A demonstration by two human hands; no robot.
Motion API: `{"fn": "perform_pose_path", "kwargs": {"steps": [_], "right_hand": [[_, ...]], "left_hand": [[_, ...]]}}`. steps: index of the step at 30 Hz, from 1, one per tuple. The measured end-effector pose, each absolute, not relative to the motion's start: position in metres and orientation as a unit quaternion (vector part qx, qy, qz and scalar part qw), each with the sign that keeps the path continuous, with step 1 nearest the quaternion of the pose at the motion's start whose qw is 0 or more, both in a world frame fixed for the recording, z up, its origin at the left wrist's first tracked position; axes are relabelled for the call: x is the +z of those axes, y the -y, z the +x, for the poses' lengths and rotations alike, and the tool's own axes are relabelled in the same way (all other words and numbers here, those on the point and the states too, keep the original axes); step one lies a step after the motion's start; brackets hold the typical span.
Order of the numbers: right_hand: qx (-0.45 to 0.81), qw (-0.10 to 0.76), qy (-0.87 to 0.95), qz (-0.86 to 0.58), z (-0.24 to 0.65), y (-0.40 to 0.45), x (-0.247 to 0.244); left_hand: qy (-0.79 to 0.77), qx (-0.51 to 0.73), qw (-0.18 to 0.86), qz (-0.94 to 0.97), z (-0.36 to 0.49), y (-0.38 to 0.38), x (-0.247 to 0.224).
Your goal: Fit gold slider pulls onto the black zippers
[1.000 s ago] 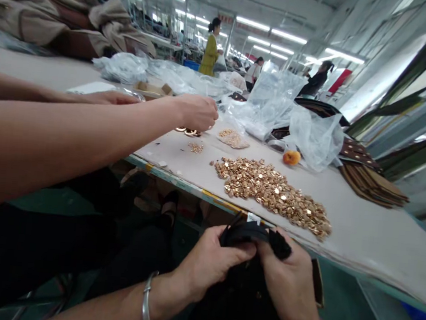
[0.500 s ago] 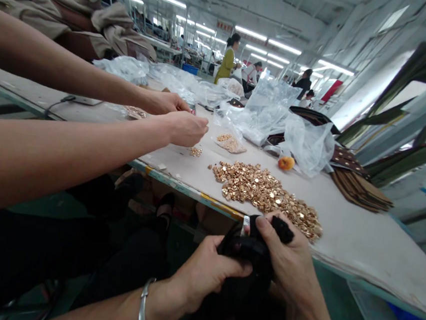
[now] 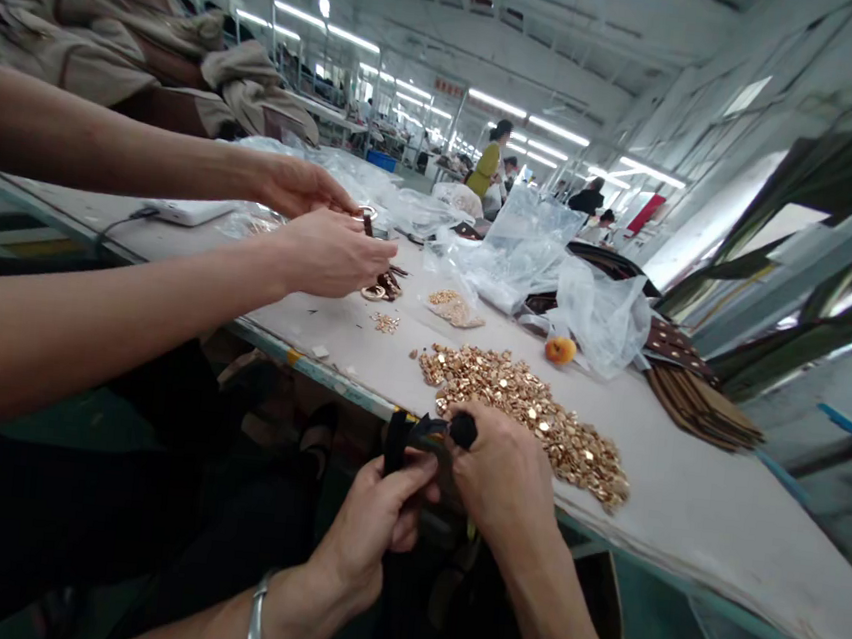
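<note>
Both my hands are over the table's near edge, closed on one black strap. My left hand, with a silver bangle at the wrist, pinches its lower left part between thumb and fingers. Around its dark, rounded end on the right, my right hand has its fingers wrapped. The strap's exact kind is unclear, and its lower part is lost against dark clothing. Just beyond my right hand, a pile of small gold-coloured metal pieces is spread on the table.
At left, a co-worker's hands handle a brown strip with a gold ring. Small gold pieces lie near them. Beyond are a clear bag of gold bits, an orange-yellow fruit, crumpled plastic bags and stacked brown pieces.
My hands have shifted left with the black strap, which now stretches more openly between them. The co-worker's hands have lifted a brown strip with a ring; more such pieces show beneath.
</note>
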State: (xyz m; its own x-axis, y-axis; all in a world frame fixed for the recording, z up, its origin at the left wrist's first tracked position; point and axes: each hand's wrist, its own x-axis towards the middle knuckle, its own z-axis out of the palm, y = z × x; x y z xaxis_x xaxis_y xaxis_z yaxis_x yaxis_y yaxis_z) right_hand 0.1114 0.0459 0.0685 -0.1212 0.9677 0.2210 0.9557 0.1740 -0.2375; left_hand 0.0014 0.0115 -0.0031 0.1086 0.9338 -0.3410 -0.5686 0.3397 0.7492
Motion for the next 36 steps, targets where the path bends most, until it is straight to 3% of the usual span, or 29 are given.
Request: {"fn": "perform_pose_path", "kwargs": {"steps": [3, 7, 15, 19, 24, 28, 36], "right_hand": [[-0.021, 0.107, 0.744, -0.659, 0.105, -0.050, 0.068], [-0.026, 0.103, 0.749, -0.654, 0.111, -0.053, 0.062], [0.000, 0.297, 0.831, -0.471, 0.151, -0.033, 0.045], [0.067, 0.310, 0.878, -0.360, 0.171, -0.007, 0.047], [0.151, 0.348, 0.820, -0.429, 0.169, 0.031, 0.046], [0.192, 0.418, 0.739, -0.492, 0.161, 0.047, 0.035], [0.048, 0.386, 0.788, -0.478, 0.168, 0.054, 0.011]], "left_hand": [[-0.398, 0.538, 0.708, 0.224, 0.001, -0.015, -0.004], [-0.393, 0.536, 0.714, 0.221, 0.000, -0.017, -0.003], [-0.355, 0.454, 0.791, 0.206, -0.002, -0.013, -0.001], [-0.309, 0.351, 0.848, 0.250, -0.007, -0.007, 0.000], [-0.289, 0.276, 0.873, 0.279, -0.012, 0.003, 0.002], [-0.276, 0.308, 0.874, 0.257, -0.006, 0.009, 0.000], [-0.320, 0.337, 0.848, 0.255, 0.008, 0.019, -0.009]]}}
